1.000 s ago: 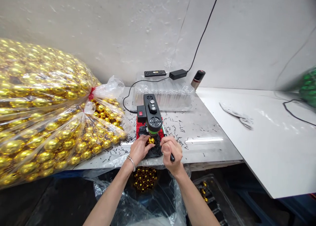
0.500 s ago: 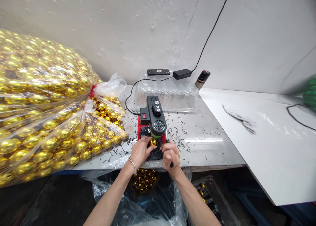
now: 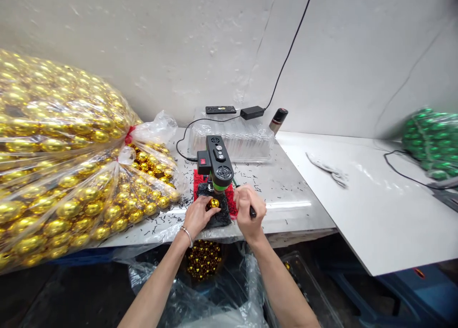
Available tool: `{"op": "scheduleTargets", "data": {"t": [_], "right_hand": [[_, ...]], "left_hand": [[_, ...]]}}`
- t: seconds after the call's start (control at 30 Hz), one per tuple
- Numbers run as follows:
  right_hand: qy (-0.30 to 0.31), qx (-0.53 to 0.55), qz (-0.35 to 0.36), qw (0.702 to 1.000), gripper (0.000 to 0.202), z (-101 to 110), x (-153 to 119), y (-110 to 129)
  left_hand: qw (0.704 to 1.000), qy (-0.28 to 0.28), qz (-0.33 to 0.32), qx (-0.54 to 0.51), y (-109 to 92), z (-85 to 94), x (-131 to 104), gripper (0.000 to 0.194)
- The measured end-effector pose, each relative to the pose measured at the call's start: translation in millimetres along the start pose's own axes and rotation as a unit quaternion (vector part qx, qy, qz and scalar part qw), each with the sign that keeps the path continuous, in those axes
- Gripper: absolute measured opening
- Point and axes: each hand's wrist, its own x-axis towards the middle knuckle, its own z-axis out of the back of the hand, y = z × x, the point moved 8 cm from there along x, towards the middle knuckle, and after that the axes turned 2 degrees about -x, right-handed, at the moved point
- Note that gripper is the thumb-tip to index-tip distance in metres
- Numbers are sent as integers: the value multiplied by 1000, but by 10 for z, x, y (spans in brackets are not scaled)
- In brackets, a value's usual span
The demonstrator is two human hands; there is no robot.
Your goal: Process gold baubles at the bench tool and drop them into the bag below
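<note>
My left hand [image 3: 199,216] holds a small gold ball [image 3: 213,203] between thumb and fingers, on the black pad of a small press. The black machine head [image 3: 220,163], with a red switch at its left side, stands just above and behind the ball. My right hand [image 3: 249,210] is wrapped round the black-tipped lever handle [image 3: 253,212] at the right of the machine. Red material [image 3: 232,205] shows beneath the black pad.
Big clear bags of gold balls [image 3: 67,175] fill the left. Behind the machine stand a clear plastic tray [image 3: 232,142], a power adapter [image 3: 252,112] and a can [image 3: 278,121]. Gold balls [image 3: 203,261] lie below the table edge. Green balls [image 3: 429,142] sit far right.
The view has shifted to the right, showing more of the green balls. My right hand and the lever handle have come up a little, and the machine head stands clearer of the ball.
</note>
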Motion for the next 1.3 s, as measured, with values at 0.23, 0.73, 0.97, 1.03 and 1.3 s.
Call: {"op": "scheduleTargets", "data": {"t": [0.23, 0.73, 0.97, 1.03, 1.3], "right_hand": [[8, -1, -1, 1000, 28, -21, -41, 21], [4, -11, 17, 1000, 25, -19, -151, -18], [21, -6, 13, 1000, 27, -29, -163, -25], [23, -5, 11, 1000, 28, -29, -165, -29], [27, -3, 8, 1000, 28, -35, -181, -41]], "left_hand": [[941, 165, 84, -283, 179, -357, -773, 46], [558, 135, 373, -729, 290, -562, -1462, 41], [590, -4, 336, -734, 357, -148, -927, 17], [582, -6, 314, -750, 324, -123, -827, 20], [665, -39, 265, -697, 385, -158, -590, 18]]}}
